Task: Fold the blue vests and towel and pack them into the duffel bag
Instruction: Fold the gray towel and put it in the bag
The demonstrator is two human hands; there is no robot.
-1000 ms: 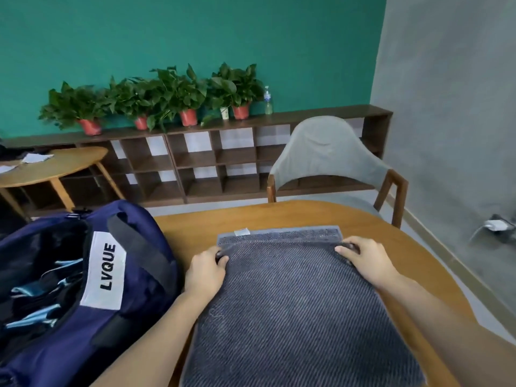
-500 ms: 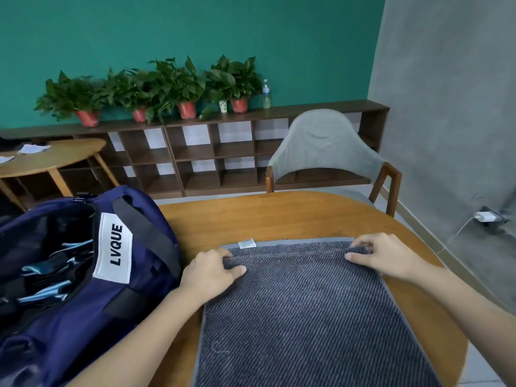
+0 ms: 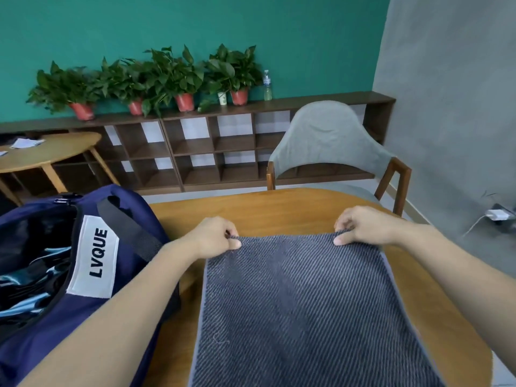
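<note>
both hands pinching the far corners of the towel

the left hand (image 3: 213, 237) pinches the far left corner of the grey striped towel (image 3: 304, 311), the right hand (image 3: 363, 226) the far right corner, fingers curled over the edge. the towel runs from the hands back toward the person on the wooden table (image 3: 279, 210). the open navy duffel bag (image 3: 92, 263) sits just left of the left forearm, shiny blue fabric inside.

Surface: round wooden table (image 3: 279, 210) | On it: grey towel (image 3: 301, 308), centre; navy duffel bag (image 3: 50, 311), left edge
</note>
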